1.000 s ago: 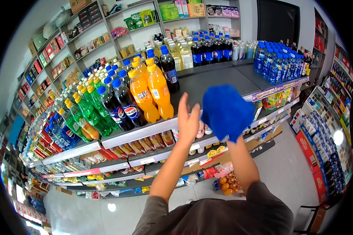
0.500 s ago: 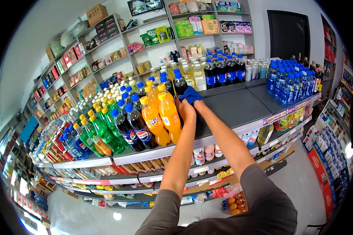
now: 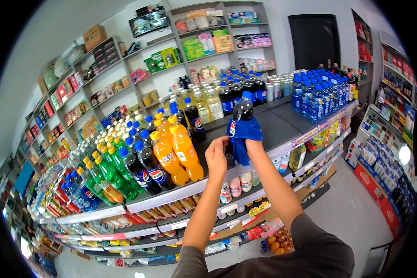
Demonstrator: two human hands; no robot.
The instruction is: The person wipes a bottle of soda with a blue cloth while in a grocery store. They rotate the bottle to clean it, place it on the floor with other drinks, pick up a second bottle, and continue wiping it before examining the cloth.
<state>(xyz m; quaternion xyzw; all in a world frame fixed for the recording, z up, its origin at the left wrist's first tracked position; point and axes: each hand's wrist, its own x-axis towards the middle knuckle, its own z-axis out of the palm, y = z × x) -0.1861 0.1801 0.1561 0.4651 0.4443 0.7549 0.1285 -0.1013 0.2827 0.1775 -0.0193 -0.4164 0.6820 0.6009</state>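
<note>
A dark cola bottle with a blue cap is held up over the front of the shelf top, leaning slightly. My right hand is closed on a blue cloth, which wraps around the bottle's middle and hangs down its side. On the other side, my left hand has its fingers curled at the bottle's lower part; the cloth and fingers hide most of that contact. Left of my left hand stand orange soda bottles, with more cola bottles beside them.
The dark shelf top runs right to a group of blue-labelled water bottles. Behind stand pale yellow drink bottles and silver cans. Green soda bottles crowd the left. Lower shelves hold small bottles below my forearms.
Both hands have come nearer from among the bottles at the back, bringing a cola bottle out with the cloth around it. The view has turned a little to the right.
</note>
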